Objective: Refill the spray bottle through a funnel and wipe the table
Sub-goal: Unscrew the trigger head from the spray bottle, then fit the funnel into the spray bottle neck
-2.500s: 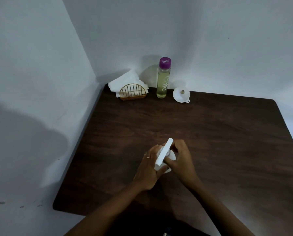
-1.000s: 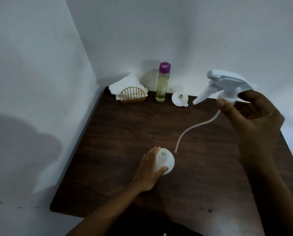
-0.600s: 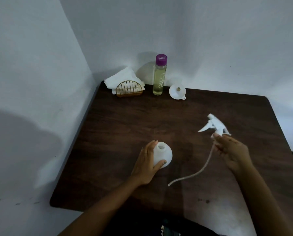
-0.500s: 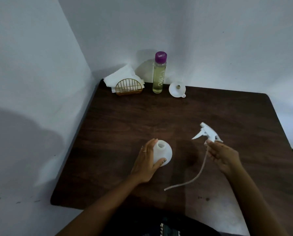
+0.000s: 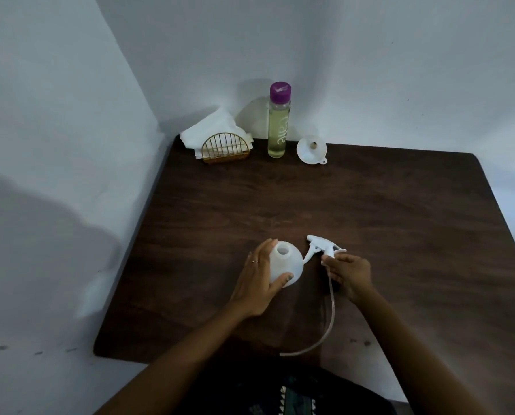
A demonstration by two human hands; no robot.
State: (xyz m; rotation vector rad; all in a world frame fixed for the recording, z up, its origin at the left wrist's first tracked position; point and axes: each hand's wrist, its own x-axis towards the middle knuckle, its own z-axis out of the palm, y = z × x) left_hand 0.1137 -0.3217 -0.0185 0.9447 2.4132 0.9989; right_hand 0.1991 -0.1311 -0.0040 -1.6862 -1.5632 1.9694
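A round white spray bottle (image 5: 287, 263) stands open-necked on the dark wooden table (image 5: 370, 205), and my left hand (image 5: 257, 277) grips its left side. My right hand (image 5: 350, 272) pinches the white trigger spray head (image 5: 322, 247), which rests low beside the bottle on its right. Its long clear tube (image 5: 328, 319) trails toward the table's near edge. At the back stand a tall clear bottle of yellowish liquid with a purple cap (image 5: 277, 121) and a white funnel (image 5: 311, 150).
A gold wire holder with white napkins (image 5: 220, 143) sits in the back left corner. White walls close the table on the left and behind. The table's right edge (image 5: 501, 211) and near edge are open.
My right hand unscrewed and lifted the spray head off the bottle, then brought it down and leftward to the table beside the bottle. My left hand kept hold of the bottle.
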